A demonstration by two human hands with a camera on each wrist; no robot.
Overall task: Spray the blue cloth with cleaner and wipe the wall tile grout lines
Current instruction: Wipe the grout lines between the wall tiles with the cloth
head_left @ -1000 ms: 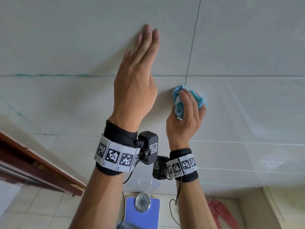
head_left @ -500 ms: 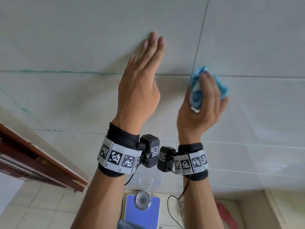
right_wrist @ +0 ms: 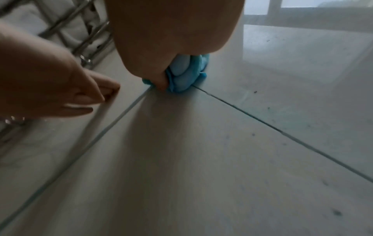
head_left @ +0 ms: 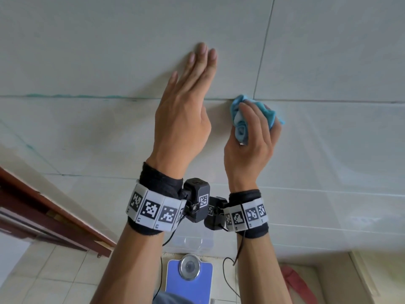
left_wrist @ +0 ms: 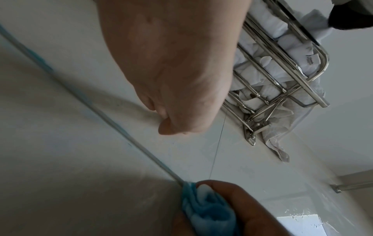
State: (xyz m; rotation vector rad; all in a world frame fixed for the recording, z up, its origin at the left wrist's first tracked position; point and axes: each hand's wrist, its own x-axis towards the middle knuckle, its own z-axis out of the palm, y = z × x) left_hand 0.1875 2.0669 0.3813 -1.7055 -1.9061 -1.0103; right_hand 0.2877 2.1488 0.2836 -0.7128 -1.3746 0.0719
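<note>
The right hand [head_left: 252, 137] grips the blue cloth [head_left: 243, 126] bunched into a wad, fingers curled round it, and presses it against the wall tile [head_left: 109, 51] right where the horizontal grout line [head_left: 87, 96] meets the vertical one. The left hand [head_left: 184, 110] lies spread flat on the tile just beside it, fingers straight and holding nothing, apparently as a brace. The cloth looks soft, light and easily crushed, so it will likely slump unless kept balled tight; a firm hold round the middle, with a fold pushed out under the fingertips, seems the best way to work it into the narrow joint. Bluish staining shows along the grout to the left, so wiping appears unfinished. Below, a blue scale [head_left: 188, 279] sits on the floor.
</note>
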